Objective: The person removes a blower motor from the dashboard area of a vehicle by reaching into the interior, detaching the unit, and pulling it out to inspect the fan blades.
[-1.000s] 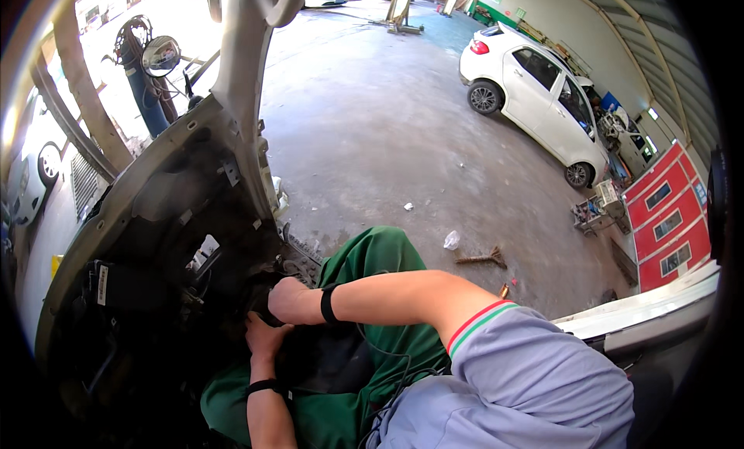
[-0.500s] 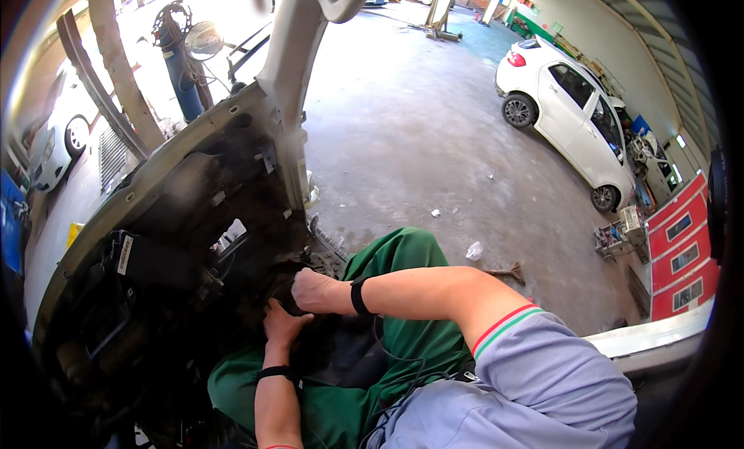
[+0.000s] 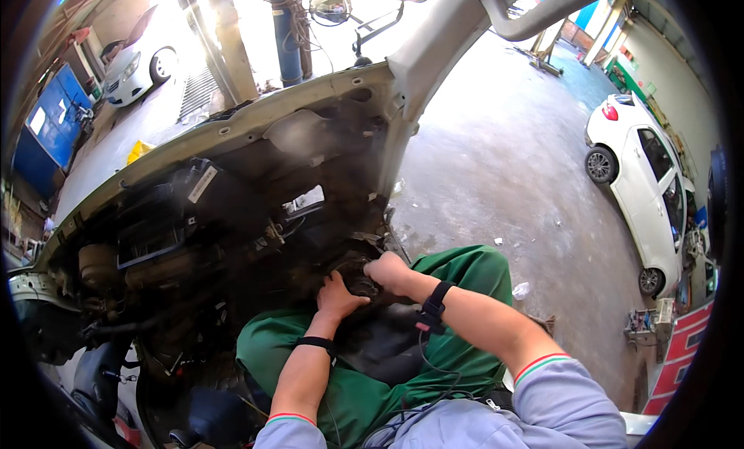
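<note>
Two-handed work, stripped car interior [image 3: 256, 166]

Left: blue panel [image 3: 58, 115], pale car [image 3: 128, 75], blue cylinder [image 3: 287, 52]. Centre: person's left hand [image 3: 338, 295], thumb spread from fingers, at a dark part [image 3: 357, 277] low in the interior, between both hands; detail lost in shadow. Right hand [image 3: 390, 273] on its right, fingers curled; neither grip can be told. Far right: white car [image 3: 639, 189].

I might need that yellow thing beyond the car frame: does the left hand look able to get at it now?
Probably not: the yellow thing sits beyond the car frame, which stands between, while the left hand is low on the near side, at a dark part.
</note>
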Demonstrator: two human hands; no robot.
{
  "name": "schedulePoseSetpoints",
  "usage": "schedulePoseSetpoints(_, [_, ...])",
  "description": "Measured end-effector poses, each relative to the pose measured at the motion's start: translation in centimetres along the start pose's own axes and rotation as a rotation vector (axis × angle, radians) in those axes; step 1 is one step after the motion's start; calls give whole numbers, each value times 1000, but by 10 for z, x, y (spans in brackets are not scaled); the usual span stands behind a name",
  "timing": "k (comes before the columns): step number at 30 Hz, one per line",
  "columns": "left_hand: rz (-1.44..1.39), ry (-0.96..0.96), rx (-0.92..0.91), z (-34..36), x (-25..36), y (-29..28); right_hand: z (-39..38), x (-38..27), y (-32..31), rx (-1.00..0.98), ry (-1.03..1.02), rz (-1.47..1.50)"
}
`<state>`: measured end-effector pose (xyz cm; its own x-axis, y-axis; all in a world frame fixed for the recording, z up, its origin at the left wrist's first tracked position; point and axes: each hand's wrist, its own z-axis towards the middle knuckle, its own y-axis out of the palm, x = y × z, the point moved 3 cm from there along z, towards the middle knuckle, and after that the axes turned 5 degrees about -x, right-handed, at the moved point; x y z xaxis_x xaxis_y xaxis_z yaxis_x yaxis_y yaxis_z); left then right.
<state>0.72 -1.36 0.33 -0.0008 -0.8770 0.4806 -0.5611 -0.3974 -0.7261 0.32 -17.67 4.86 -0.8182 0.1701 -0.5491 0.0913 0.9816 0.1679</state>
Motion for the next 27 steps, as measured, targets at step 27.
schedulePoseSetpoints(27, [-47, -23, 21, 3, -5, -2, -39, -24, 20, 96, -786, -2218])
